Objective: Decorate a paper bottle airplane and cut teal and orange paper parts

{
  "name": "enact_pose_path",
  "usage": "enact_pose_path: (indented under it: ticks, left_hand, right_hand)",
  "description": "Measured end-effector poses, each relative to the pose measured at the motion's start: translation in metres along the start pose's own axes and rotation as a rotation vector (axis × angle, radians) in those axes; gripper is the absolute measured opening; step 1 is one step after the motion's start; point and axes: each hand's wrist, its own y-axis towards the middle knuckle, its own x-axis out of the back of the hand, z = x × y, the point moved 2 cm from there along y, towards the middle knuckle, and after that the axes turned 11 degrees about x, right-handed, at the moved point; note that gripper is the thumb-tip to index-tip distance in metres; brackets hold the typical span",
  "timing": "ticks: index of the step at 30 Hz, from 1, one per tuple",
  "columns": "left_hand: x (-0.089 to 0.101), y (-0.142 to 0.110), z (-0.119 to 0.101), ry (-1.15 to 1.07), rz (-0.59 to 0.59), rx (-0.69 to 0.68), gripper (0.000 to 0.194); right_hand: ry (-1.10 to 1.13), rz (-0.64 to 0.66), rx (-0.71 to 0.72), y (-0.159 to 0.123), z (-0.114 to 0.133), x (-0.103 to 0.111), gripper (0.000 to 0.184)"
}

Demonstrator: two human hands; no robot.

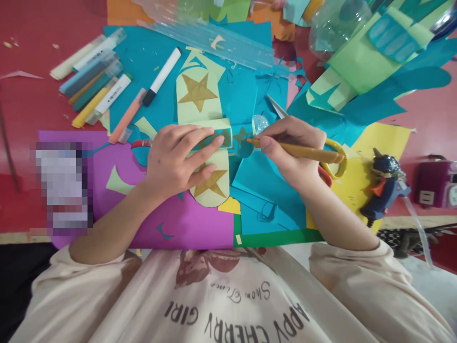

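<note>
My right hand [294, 138] is closed round a yellow-brown marker [307, 151]. The marker's tip meets a small brownish star [242, 138] on a rounded blue paper tab. My left hand [173, 157] lies flat, fingers stretched across the middle of a pale green paper cutout [183, 107]. Part of a blue strip shows under those fingers. Above and below them the cutout bears gold-brown stars [199, 93]. Scissors with a yellow handle [338, 159] lie partly hidden beneath my right hand, near a red handle [324, 175].
Several markers [102, 90] lie at the upper left, with a black-and-white marker [162, 76] beside the cutout. A glue gun [385, 188] rests on yellow paper at right. A green paper model [371, 62] stands at upper right. Purple paper [200, 226] lies in front.
</note>
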Motion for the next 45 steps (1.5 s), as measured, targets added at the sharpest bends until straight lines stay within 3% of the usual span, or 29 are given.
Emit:
enact_pose_path:
  ticks: [5, 11, 18, 24, 31, 36, 43, 45]
  left_hand:
    - [0.0018, -0.0002, -0.0004, 0.055, -0.015, -0.034, 0.049]
    - [-0.0013, -0.0009, 0.0013, 0.005, 0.048, 0.028, 0.047]
    - [0.003, 0.0039, -0.0045, 0.082, -0.149, -0.121, 0.043]
    - [-0.0003, -0.002, 0.0002, 0.062, 0.023, -0.01, 0.048]
    - [0.0003, 0.0001, -0.001, 0.018, -0.063, -0.064, 0.05]
    - [0.0001, 0.002, -0.0026, 0.011, -0.132, -0.093, 0.05]
    - [-0.0028, -0.0005, 0.0018, -0.02, -0.009, -0.004, 0.048]
    - [-0.0013, 0.0, 0.0009, 0.025, -0.038, -0.043, 0.048]
  right_hand:
    - [0.013, -0.042, 0.015, 0.0002, 0.0013, -0.0014, 0.022]
    - [-0.055, -0.012, 0.107, -0.0004, -0.0006, -0.0022, 0.023]
    - [-0.066, 0.055, 0.155, -0.002, -0.0015, -0.0021, 0.018]
    - [-0.016, 0.002, 0.08, -0.0002, -0.0006, 0.0, 0.02]
    - [-0.02, -0.024, 0.027, -0.001, -0.0021, -0.0006, 0.027]
    - [-0.049, 0.006, 0.095, -0.0021, -0.0038, -0.0009, 0.023]
    - [-0.083, 0.048, 0.202, -0.0019, 0.0016, -0.0025, 0.019]
    - [-0.081, 0.05, 0.212, -0.0019, 0.0023, -0.0019, 0.018]
